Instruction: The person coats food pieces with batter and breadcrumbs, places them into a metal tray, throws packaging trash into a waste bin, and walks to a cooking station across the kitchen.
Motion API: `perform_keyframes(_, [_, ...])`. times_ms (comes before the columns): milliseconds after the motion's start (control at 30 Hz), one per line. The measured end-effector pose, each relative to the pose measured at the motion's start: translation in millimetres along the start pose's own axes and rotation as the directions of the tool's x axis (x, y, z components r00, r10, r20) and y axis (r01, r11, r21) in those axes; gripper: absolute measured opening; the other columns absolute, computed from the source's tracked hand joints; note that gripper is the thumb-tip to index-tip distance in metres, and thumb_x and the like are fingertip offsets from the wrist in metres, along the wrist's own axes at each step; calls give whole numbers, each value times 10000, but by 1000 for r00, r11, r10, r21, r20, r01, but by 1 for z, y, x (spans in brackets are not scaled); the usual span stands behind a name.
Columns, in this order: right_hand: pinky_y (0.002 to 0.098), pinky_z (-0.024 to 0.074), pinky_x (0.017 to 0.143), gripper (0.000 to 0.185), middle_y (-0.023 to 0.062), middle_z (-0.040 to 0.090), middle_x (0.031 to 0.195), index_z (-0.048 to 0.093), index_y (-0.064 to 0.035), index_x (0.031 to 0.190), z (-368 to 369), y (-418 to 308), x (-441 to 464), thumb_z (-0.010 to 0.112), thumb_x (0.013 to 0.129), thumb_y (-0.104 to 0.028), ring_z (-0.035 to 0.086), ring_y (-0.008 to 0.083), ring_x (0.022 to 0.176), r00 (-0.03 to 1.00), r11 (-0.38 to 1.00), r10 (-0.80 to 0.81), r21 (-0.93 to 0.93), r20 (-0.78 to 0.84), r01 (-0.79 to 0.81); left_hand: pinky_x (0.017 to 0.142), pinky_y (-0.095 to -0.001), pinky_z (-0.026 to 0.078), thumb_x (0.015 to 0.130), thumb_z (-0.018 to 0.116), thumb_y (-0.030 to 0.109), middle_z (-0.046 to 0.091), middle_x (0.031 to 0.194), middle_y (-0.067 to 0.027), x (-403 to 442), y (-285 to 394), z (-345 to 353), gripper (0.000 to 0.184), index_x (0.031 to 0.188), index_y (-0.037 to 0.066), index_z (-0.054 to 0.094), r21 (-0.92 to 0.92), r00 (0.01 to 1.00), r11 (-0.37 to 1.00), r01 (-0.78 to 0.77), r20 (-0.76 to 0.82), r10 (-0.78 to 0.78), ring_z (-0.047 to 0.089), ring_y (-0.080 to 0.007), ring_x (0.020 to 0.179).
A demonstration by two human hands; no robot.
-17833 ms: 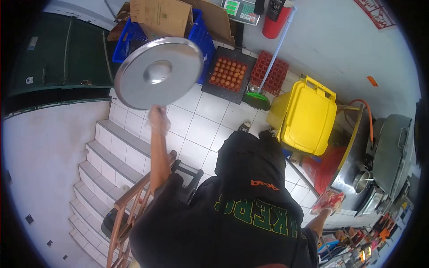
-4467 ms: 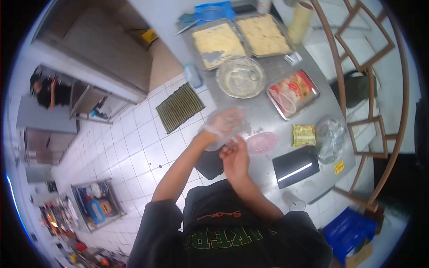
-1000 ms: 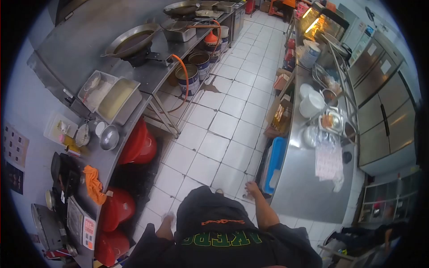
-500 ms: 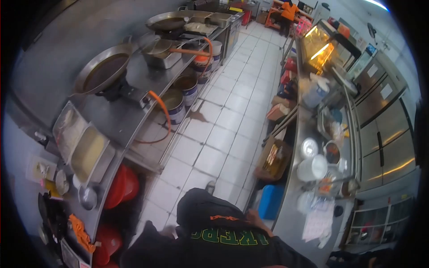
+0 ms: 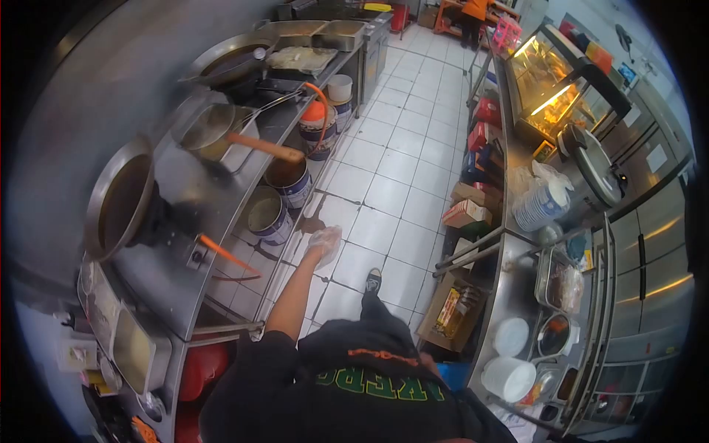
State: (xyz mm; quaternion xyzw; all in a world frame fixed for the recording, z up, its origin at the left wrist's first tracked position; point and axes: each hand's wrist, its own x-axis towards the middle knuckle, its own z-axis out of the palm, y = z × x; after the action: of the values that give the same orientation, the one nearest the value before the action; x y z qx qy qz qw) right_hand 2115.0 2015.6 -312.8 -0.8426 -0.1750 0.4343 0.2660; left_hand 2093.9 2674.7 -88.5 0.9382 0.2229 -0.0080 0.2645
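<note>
My left hand (image 5: 323, 245) is stretched forward over the tiled floor, inside a loose, clear plastic glove. Its fingers look loosely apart, and nothing shows in them. Nearest to it, on the left, are tubs under the steel counter: one with a pale rim (image 5: 269, 215) and another holding dark liquid (image 5: 289, 181). Of my right side only a sliver of skin shows past the black shirt (image 5: 369, 369); the right hand itself is hidden behind my body. One dark shoe (image 5: 373, 280) stands on the floor ahead of me.
Along the left counter (image 5: 166, 277) sit woks, a strainer with a wooden handle (image 5: 266, 146) and an orange hose (image 5: 229, 257). A steel shelf (image 5: 509, 258) on the right carries white tubs (image 5: 508, 380) and a lit display case (image 5: 561, 96). Far off stands a person in orange (image 5: 474, 11).
The view has moved forward along the aisle and turned. My gloved left hand has swung out ahead from beside my body. My right forearm has slipped mostly out of sight.
</note>
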Motion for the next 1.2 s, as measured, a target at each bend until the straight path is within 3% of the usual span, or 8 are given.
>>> perform_keyframes(67, [429,476,630,315,173,625,813,634,-14,928,-51,-49,31,549,860,-310,613,325,743,994,994,107,11,5,-107,1098,-392,321,970,365,447,491,1394,-110,41,-103,135,535,1392,128,439,-194,996,977,90,13,-89,433,-279,1306])
perform_keyframes(133, [433,470,580,271,157,605,752,632,-22,893,-97,-82,80,542,843,-273,597,309,678,992,992,121,36,-37,-120,1124,-427,268,957,402,511,383,1483,-104,-16,-91,114,635,1446,107,374,-569,824,595,567,386,-415,334,-254,1368])
perform_keyframes(200, [437,465,529,229,142,584,692,629,-30,858,-144,-113,135,536,826,-237,580,294,613,990,996,80,36,-119,-76,1132,-420,246,940,395,524,400,1467,-120,-41,-83,114,639,1406,87,426,-167,619,619,768,443,-649,347,-273,1364])
perform_keyframes(500, [417,452,405,175,55,477,572,567,-60,801,-310,-366,390,471,845,-200,508,219,447,919,724,275,690,-282,-5,1038,-432,333,943,408,442,488,1354,-124,-90,-39,111,531,1331,89,490,-165,350,312,936,556,-754,443,-270,1254])
perform_keyframes(733, [419,520,600,334,141,609,945,562,-98,1145,-373,-486,522,503,883,-297,628,259,712,973,875,177,428,148,-224,965,-442,401,946,419,379,556,1267,-128,116,-67,121,453,1273,90,540,-164,427,406,899,537,-728,517,-268,1169])
perform_keyframes(867, [447,505,762,401,146,620,1108,508,-108,1256,-440,-505,569,463,907,-302,616,281,916,876,807,386,354,288,-472,924,-447,440,947,424,342,596,1217,-130,348,-137,118,412,1240,91,568,-142,655,639,756,173,-736,559,-267,1121])
perform_keyframes(1067, [349,469,505,375,100,637,854,558,-66,1127,-507,-478,605,404,923,-340,598,229,634,927,729,325,574,189,-373,1065,-450,329,965,375,406,533,1302,-177,646,-112,-88,466,1284,107,538,-499,882,816,293,-189,-432,474,-359,1227])
perform_keyframes(1200, [359,467,584,390,105,634,913,545,-67,1169,-542,-495,662,417,916,-334,591,240,712,918,797,291,462,269,-389,1041,-430,355,971,381,395,539,1306,-155,711,-56,-209,445,1281,120,543,-553,855,784,281,-226,-466,486,-353,1213])
